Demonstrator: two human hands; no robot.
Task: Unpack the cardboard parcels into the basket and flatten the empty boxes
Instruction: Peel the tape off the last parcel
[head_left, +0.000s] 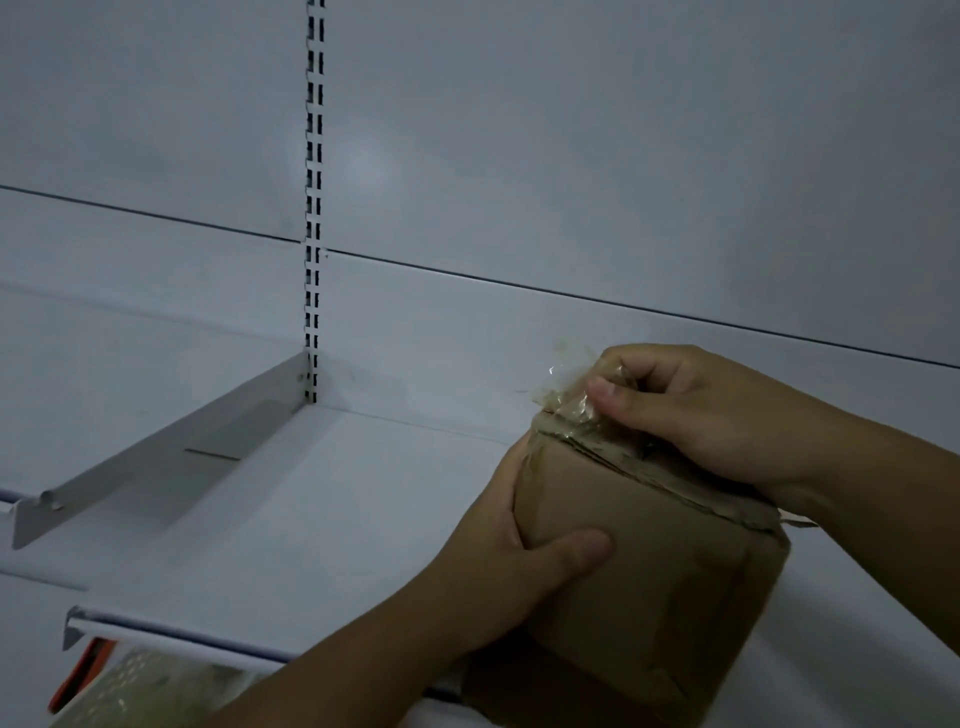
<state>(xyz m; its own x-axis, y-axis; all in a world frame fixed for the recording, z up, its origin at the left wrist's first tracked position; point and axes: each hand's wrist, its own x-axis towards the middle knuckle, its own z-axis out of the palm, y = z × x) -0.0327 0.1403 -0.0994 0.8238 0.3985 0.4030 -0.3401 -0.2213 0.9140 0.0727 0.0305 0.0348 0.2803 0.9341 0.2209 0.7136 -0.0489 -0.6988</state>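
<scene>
Over white shelf (311, 519): left hand (498, 545) grips cardboard parcel (649, 571), right hand (701, 410) pinches clear tape (571, 395). Tape may snap if yanked.

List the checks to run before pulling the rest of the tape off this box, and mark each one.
1. Box held steady: ok. The left hand grips the cardboard box, thumb across its front face.
2. Hold on the tape: ok. The right hand pinches the lifted tape at the top corner.
3. Top seam free of tape: not ok. Wrinkled tape covers the top edge.
4. Flaps open: not ok. They are closed.
5. Basket within reach: cannot tell. Only an orange-edged object shows partly at the lower left.
</scene>
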